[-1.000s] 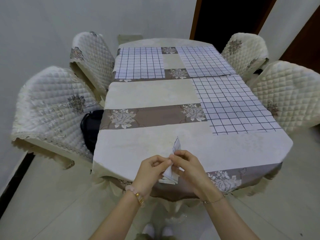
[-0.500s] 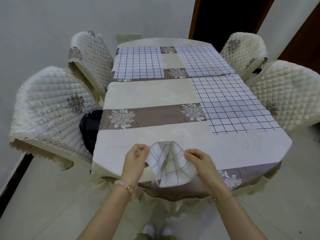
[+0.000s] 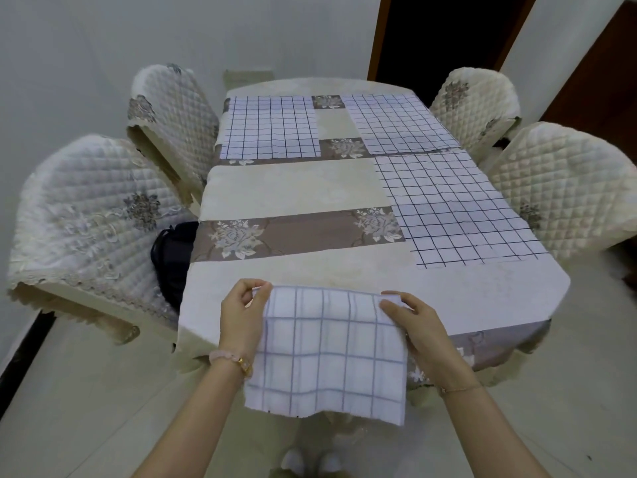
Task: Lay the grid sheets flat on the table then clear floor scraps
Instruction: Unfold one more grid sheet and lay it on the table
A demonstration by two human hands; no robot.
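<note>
A white grid sheet hangs spread out in front of the table's near edge. My left hand pinches its top left corner and my right hand grips its top right corner. Its lower part drops below the table edge. Three more grid sheets lie flat on the table: one at the far left, one at the far right, one along the right side.
Quilted cream chairs stand on both sides: two on the left, two on the right. A dark bag sits on the near left chair's seat. A dark doorway lies behind the table. Pale tiled floor surrounds me.
The sheet was a small folded wad between my fingers; my hands have moved apart and opened it into a full flat rectangle.
</note>
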